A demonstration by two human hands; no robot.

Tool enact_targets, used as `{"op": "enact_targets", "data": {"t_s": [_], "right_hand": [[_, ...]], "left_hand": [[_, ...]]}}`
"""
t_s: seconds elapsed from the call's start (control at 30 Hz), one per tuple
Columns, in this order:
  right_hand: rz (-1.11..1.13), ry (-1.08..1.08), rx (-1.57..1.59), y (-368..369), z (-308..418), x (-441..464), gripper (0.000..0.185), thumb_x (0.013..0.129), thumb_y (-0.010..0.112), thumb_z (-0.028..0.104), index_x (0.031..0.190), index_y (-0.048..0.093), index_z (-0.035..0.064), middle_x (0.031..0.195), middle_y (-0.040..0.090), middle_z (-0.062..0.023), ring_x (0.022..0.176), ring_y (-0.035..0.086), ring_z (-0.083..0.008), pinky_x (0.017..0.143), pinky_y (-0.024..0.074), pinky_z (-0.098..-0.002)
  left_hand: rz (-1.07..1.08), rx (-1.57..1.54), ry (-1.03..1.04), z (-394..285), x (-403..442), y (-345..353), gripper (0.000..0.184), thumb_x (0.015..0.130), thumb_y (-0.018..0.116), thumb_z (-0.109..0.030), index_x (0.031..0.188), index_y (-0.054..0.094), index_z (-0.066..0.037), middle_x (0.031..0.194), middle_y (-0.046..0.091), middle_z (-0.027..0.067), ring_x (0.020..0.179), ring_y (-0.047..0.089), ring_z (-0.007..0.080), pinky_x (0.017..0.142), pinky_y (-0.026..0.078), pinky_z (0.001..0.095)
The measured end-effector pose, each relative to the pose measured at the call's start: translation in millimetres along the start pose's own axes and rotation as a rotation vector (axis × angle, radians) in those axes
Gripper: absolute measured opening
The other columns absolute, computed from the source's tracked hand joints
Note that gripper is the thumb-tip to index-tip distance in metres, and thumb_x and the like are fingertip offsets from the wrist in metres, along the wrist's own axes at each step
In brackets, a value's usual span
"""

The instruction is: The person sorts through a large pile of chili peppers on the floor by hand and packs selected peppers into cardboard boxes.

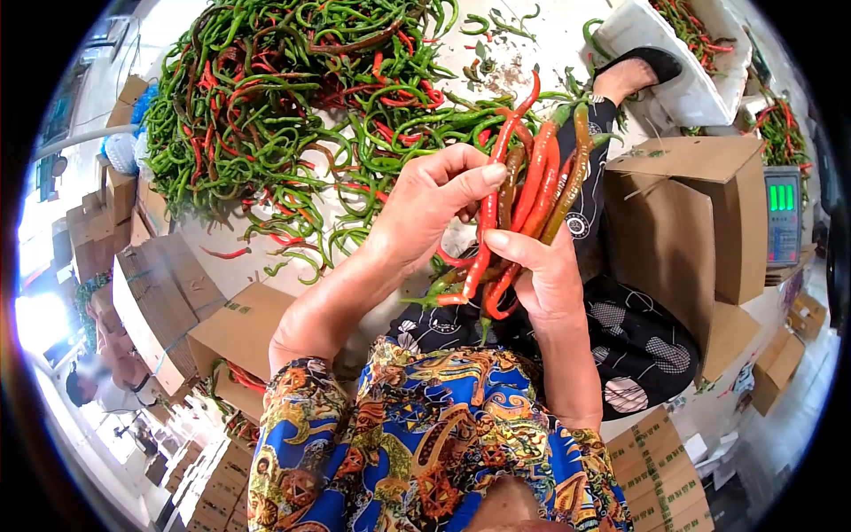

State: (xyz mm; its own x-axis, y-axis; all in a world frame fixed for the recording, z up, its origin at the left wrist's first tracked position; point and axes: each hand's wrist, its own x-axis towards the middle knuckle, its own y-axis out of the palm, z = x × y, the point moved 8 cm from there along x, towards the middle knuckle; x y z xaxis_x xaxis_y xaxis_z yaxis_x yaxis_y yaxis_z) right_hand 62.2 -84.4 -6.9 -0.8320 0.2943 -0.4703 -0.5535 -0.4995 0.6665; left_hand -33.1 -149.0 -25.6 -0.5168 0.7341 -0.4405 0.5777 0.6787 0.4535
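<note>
A bunch of long chili peppers (536, 182), red and brownish green, is gripped in my right hand (551, 275), the thumb lying across them. My left hand (439, 199) pinches one long red chili pepper (493, 204) between thumb and fingers, along the left side of the bunch. The lower tips of the peppers point down toward my lap. Beyond my hands a big heap of green and red chili peppers (257, 106) spreads over the white surface, its loose edge close to my left hand. My right fingers are partly hidden behind the bunch.
An opened cardboard box (683, 230) stands at my right, beside a scale with a green display (782, 213). A white foam box (709, 80) holds more peppers at upper right. Cardboard boxes (168, 301) stand at left, with another person (111, 381) farther off.
</note>
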Motion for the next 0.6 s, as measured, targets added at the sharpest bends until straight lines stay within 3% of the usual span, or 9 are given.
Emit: {"op": "enact_targets", "data": {"t_s": [0.1,0.13,0.27,0.33,0.4,0.43,0.47,0.53,0.6], "right_hand": [[-0.019,-0.012,-0.008,-7.1,-0.6,-2.8,0.042,0.077,0.067,-0.001,0.117,0.054,-0.0031,0.103,0.063,-0.0082,0.090,0.063,-0.0165,0.082,0.0521,-0.0320],[-0.018,-0.005,-0.023,-9.2,-2.1,-3.0,0.041,0.078,0.067,-0.001,0.117,0.054,-0.0026,0.103,0.063,-0.0077,0.090,0.063,-0.0164,0.082,0.0520,-0.0312],[-0.088,-0.078,-0.117,-14.0,-0.9,-0.9,0.038,0.080,0.065,-0.001,0.116,0.054,-0.0029,0.101,0.063,-0.0065,0.090,0.062,-0.0131,0.081,0.0512,-0.0285],[-0.113,-0.154,-0.397,-17.8,1.9,6.4,0.041,0.082,0.065,0.005,0.119,0.051,-0.0020,0.101,0.063,-0.0062,0.090,0.062,-0.0148,0.082,0.0502,-0.0286],[-0.209,-0.280,-0.748,-15.8,1.6,10.4,0.045,0.081,0.066,0.013,0.120,0.048,-0.0002,0.104,0.060,-0.0110,0.093,0.062,-0.0224,0.080,0.0501,-0.0348],[-0.158,-0.572,-1.098,4.7,12.4,11.0,0.046,0.077,0.063,0.008,0.120,0.048,0.0008,0.108,0.054,-0.0158,0.096,0.057,-0.0305,0.083,0.0467,-0.0414],[-0.084,-0.671,-1.308,19.8,11.0,12.1,0.048,0.075,0.062,0.006,0.121,0.048,0.0004,0.110,0.052,-0.0174,0.098,0.054,-0.0338,0.085,0.0441,-0.0437],[-0.019,-0.814,-1.599,47.7,5.8,6.9,0.053,0.069,0.062,0.005,0.119,0.047,-0.0040,0.112,0.048,-0.0209,0.098,0.048,-0.0372,0.088,0.0382,-0.0464],[0.045,-0.803,-1.697,66.5,1.6,-2.1,0.052,0.074,0.059,0.002,0.122,0.044,-0.0105,0.124,0.045,-0.0258,0.112,0.047,-0.0388,0.092,0.0394,-0.0462]], "left_hand": [[0.004,-0.005,-0.026,3.9,-0.5,4.5,0.019,0.087,0.068,-0.024,0.087,0.063,-0.006,0.073,0.056,-0.0048,0.063,0.045,0.0031,0.058,0.035,0.0199],[0.045,0.000,-0.073,6.6,-0.6,4.3,0.013,0.090,0.062,-0.016,0.093,0.060,-0.004,0.083,0.061,-0.0007,0.075,0.056,0.0064,0.071,0.047,0.0221],[-0.009,0.027,0.029,5.9,-1.5,6.7,0.023,0.089,0.065,-0.017,0.104,0.059,-0.002,0.097,0.061,0.0038,0.090,0.056,0.0088,0.083,0.046,0.0258],[0.025,0.156,0.130,10.0,-4.7,17.9,0.059,0.079,0.072,-0.024,0.123,0.045,0.003,0.111,0.057,0.0092,0.092,0.057,0.0117,0.083,0.047,0.0273],[-0.004,0.406,0.236,2.2,-9.8,23.5,0.067,0.079,0.073,-0.025,0.130,0.040,0.003,0.116,0.056,0.0107,0.098,0.057,0.0153,0.088,0.046,0.0301],[-0.040,0.480,0.271,-1.2,-10.7,22.5,0.072,0.078,0.073,-0.026,0.133,0.037,0.003,0.118,0.055,0.0114,0.101,0.057,0.0171,0.091,0.045,0.0315],[-0.078,0.511,0.275,-5.6,-9.7,19.2,0.076,0.078,0.074,-0.026,0.136,0.034,0.003,0.121,0.055,0.0121,0.104,0.056,0.0189,0.093,0.045,0.0329],[-0.173,0.049,0.108,-3.8,-2.8,1.7,0.046,0.086,0.065,-0.017,0.124,0.050,0.002,0.111,0.060,0.0117,0.100,0.058,0.0172,0.090,0.047,0.0329],[-0.197,-0.173,0.095,-3.8,3.1,-19.8,0.037,0.087,0.061,-0.011,0.121,0.053,-0.001,0.106,0.062,0.0098,0.096,0.060,0.0192,0.085,0.050,0.0332]]}}
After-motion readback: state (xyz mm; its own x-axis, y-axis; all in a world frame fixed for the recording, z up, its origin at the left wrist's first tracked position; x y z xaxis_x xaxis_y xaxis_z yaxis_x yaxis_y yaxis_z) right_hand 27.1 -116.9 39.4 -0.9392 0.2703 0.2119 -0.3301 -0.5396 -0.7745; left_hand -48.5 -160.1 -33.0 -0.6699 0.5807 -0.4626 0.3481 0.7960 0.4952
